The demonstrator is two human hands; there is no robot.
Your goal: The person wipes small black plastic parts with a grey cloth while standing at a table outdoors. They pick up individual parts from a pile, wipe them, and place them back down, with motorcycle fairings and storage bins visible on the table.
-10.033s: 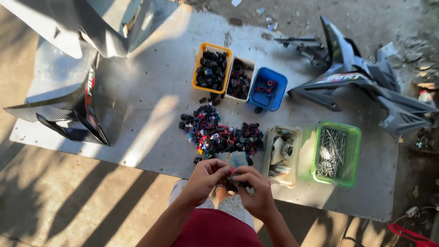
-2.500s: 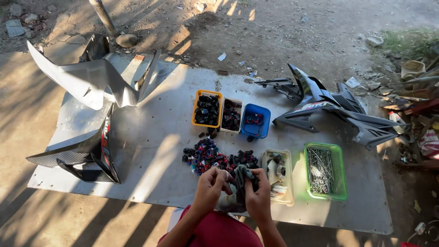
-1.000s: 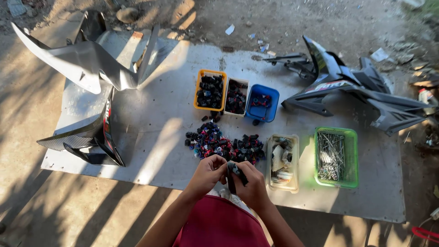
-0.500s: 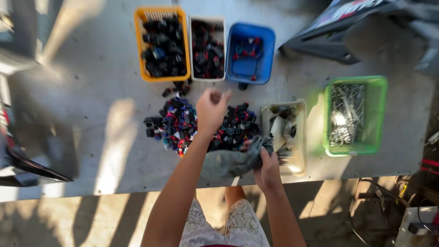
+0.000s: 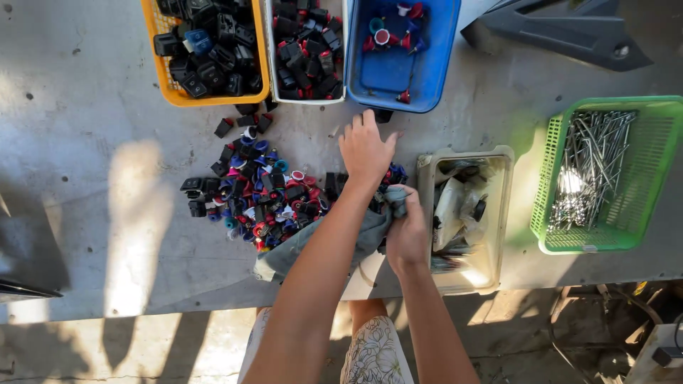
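My left hand [image 5: 366, 148] reaches forward over the grey table [image 5: 92, 128], fingers spread and holding nothing, just short of the blue bin [image 5: 434, 64]. The blue bin contains a few small red and blue parts. My right hand [image 5: 407, 233] grips a grey-green rag [image 5: 359, 238] near the table's front edge. Beneath my left arm lies a heap of small black, red and blue plastic parts [image 5: 252, 195].
An orange basket [image 5: 262, 75] and a white bin [image 5: 309, 39] hold dark parts at the back. A beige tray [image 5: 498, 213] with scraps sits right of my hands. A green basket [image 5: 548, 192] holds metal pins. A black panel [image 5: 562, 32] lies at the far right.
My left hand has left the rag and stretched forward to the blue bin, opening its fingers. The view has moved closer to the table. My right hand keeps the rag.
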